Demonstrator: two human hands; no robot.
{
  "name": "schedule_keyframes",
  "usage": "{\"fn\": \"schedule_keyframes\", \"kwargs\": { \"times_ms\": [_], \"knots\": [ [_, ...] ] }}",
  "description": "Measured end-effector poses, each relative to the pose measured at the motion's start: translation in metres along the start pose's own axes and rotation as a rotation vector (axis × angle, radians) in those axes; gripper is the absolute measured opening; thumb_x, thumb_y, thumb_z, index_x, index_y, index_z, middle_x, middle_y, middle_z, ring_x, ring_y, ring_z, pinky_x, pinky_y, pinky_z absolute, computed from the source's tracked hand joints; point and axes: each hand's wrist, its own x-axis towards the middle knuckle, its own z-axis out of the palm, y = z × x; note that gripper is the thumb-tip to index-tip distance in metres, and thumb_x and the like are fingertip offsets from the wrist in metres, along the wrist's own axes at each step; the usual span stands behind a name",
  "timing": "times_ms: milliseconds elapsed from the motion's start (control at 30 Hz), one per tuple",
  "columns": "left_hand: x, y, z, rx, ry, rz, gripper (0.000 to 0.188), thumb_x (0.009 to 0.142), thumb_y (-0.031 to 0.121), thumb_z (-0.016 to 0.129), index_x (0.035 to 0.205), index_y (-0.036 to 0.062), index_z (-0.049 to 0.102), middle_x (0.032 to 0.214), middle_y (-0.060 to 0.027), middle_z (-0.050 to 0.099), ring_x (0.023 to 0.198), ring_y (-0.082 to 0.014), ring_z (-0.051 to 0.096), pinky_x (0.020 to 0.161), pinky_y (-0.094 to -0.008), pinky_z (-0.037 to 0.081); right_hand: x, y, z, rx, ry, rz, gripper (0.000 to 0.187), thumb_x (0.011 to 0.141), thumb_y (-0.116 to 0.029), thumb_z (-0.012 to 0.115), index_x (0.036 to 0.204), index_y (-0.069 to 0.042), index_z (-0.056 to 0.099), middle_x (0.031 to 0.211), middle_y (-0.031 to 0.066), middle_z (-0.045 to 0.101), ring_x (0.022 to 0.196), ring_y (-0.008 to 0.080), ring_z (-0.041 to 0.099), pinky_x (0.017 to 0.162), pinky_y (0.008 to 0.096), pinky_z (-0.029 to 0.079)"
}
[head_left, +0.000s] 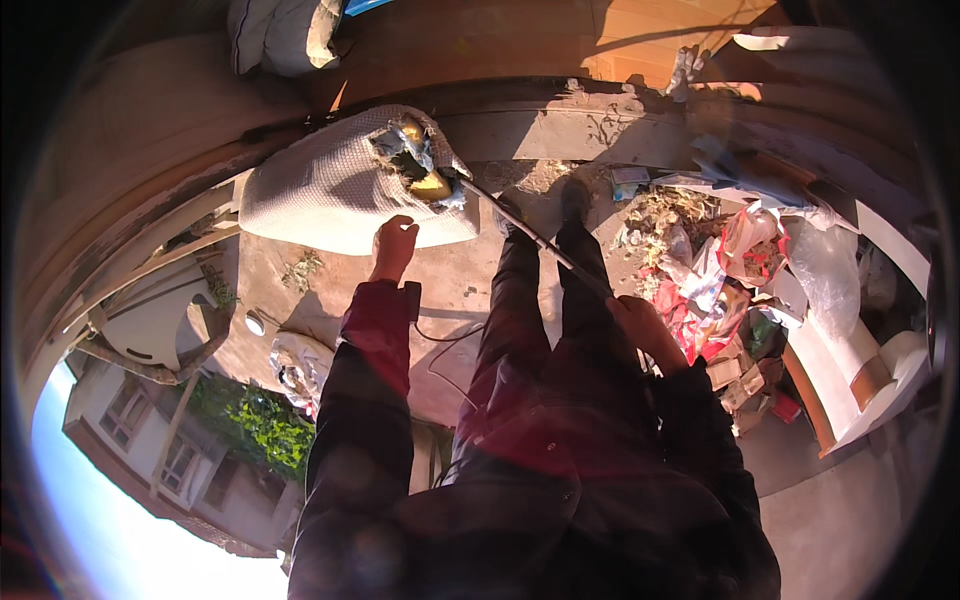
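My right hand [645, 327] is closed round one end of a long thin rod [560, 252]. The rod slants up and left, and its far end reaches the torn side of a pale woven sack [320, 190]. Through the ragged hole show yellow pieces [431, 187] and bluish scraps, whose kind I cannot make out. Just below the sack's near edge is my left hand [395, 248], its fingers curled in and no object visible in them. Whether it touches the sack is unclear. A small dark box [412, 300] with a thin cable sits at my left wrist.
Crumpled plastic bags [752, 245], dry husks [675, 215] and cardboard pieces [735, 375] are heaped to the right. A low ledge [570, 135] runs behind the sack. At left lie a white chair-like panel [150, 320] and a pale bag [300, 365]. My feet stand between sack and heap.
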Motion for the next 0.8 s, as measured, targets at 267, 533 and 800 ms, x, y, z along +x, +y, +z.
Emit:
{"fn": "schedule_keyframes", "kwargs": {
  "times_ms": [267, 533, 800],
  "knots": [
    [0.078, 0.037, 0.049, 0.105, 0.065, 0.05, 0.041, 0.079, 0.029, 0.068, 0.11, 0.0023, 0.064, 0.104, -0.0208, 0.067, 0.098, -0.0375, 0.063, 0.084, -0.0443, 0.05, 0.0, -0.042, -0.008, -0.048, 0.091, 0.075, 0.04, 0.095, -0.036, 0.051, 0.088, 0.001, 0.06, 0.072, 0.024, 0.061, 0.074, 0.043, 0.061, 0.064, 0.0479, 0.045],
    [0.044, 0.018, 0.048, 0.355, 0.048, 0.037, 0.024, 0.081, 0.026, 0.058, 0.094, 0.0105, 0.071, 0.089, -0.0141, 0.069, 0.086, -0.0346, 0.065, 0.076, -0.0453, 0.049, 0.022, -0.066, 0.03, -0.285, 0.217, 0.174, 0.04, 0.095, -0.04, 0.05, 0.084, -0.002, 0.059, 0.073, 0.0249, 0.063, 0.076, 0.0461, 0.061, 0.066, 0.0547, 0.046],
    [0.027, -0.003, 0.062, 0.359, 0.101, 0.098, 0.017, 0.083, 0.026, 0.061, 0.092, 0.0166, 0.072, 0.089, -0.0084, 0.069, 0.088, -0.0283, 0.064, 0.079, -0.0429, 0.045, 0.057, -0.06, 0.039, -0.121, 0.189, 0.057, 0.041, 0.096, -0.036, 0.049, 0.084, 0.001, 0.058, 0.075, 0.0261, 0.061, 0.077, 0.0467, 0.059, 0.065, 0.0521, 0.045]
  ]
}}
